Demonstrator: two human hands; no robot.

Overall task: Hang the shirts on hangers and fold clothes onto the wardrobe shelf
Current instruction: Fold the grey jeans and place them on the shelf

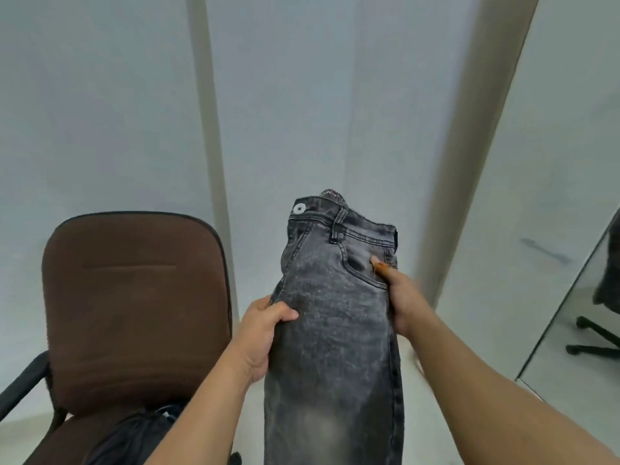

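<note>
A pair of dark grey washed jeans (335, 330), folded lengthwise, hangs upright in front of me with its waistband and white button at the top. My left hand (261, 333) grips the jeans' left edge below the waist. On the right side my right hand (401, 297) holds the jeans near the front pocket, thumb pressed on the denim. The lower legs run out of view at the bottom.
A brown padded office chair (134, 307) stands at the left, with dark clothing (134, 434) on its seat. Pale wardrobe doors (302, 112) with beige frames fill the background. A mirror (577, 330) at the right reflects a chair base.
</note>
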